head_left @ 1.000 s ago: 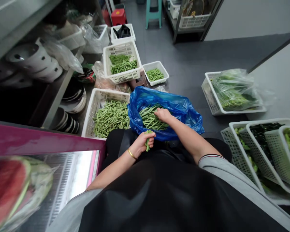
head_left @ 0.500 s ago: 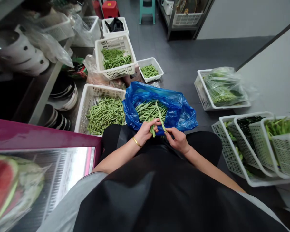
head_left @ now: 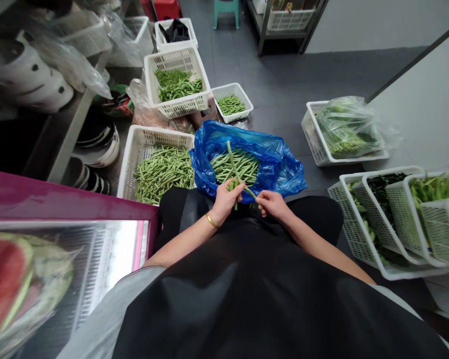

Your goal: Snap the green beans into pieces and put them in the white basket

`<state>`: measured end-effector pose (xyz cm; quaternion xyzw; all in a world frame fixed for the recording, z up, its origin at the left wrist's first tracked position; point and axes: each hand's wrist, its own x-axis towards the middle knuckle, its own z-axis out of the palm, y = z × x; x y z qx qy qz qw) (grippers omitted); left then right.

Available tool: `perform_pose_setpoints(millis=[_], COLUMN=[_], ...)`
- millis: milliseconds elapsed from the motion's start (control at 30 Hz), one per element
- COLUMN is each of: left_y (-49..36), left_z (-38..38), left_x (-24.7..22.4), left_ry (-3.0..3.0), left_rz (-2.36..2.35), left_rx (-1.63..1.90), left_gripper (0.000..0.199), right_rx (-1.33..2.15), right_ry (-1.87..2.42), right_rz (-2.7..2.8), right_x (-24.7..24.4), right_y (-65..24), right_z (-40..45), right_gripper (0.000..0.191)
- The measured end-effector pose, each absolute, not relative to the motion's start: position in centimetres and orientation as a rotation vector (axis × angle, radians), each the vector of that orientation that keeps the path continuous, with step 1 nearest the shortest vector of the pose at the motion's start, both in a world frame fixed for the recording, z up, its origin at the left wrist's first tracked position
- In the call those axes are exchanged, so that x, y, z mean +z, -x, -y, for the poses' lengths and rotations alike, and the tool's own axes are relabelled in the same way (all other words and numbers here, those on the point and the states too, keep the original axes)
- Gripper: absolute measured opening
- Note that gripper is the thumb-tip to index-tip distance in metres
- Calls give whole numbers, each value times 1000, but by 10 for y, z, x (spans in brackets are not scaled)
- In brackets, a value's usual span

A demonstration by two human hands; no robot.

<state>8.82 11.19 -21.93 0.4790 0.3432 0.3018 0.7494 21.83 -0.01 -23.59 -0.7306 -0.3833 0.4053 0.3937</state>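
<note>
My left hand (head_left: 227,198) is shut on a small bunch of green beans (head_left: 232,187) just in front of the blue plastic bag (head_left: 281,164). My right hand (head_left: 272,205) pinches the lower end of a long green bean (head_left: 237,169), which rises across the bag's opening. Many more green beans (head_left: 235,167) lie inside the bag. Both hands are above my black apron (head_left: 247,294), close together at the bag's near edge.
A white plastic basket (head_left: 153,144) of green beans stands left of the bag, with further bean baskets beyond it. Metal shelving holds bowls on the left. A glass-fronted display case (head_left: 97,249) is at lower left. White baskets of leafy greens stand on the grey floor at right.
My right hand has moved from the beans in the bag to beside my left hand. A long bean now stands up from my hands, and the view has shifted slightly.
</note>
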Motion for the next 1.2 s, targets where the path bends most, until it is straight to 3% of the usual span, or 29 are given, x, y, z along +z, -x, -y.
perform_pose_setpoints(millis=[133,267,400,567,867,1033,1100,1200], left_y=[-78,-69,-68,-67,-62,-73,-76,-74], left_z=[-123,-127,-122,-121,-124,-122,-125,-133], left_x=[-215,-218,-217,-220,-232,-248,-257,-260], left_ry=[-847,-813,-932,-919,-729,-889,-880,-773], left_rz=[-665,-560,-518,-605,-610,-932,-1041,-984], left_rx=[594,322,142,76,43,271,326,191], left_gripper=[28,26,23,24,23,7,7,6], right_rx=[1197,1613,1295,839,800,518,545,778], right_ry=[1325,1419,1397,1481,1571,1660,1575,1557], right_rz=[536,814,698,767,689,1286,1497,1362], right_x=[-231,-218,-202,-183,-194,-166,-158,-166], right_y=[-232,-249,-254,-246,-266,-222,-204,-198], right_z=[8,6,-24,-48,-37,-12,-3,-5], right_gripper=[31,40,56,36,38,27,24,28])
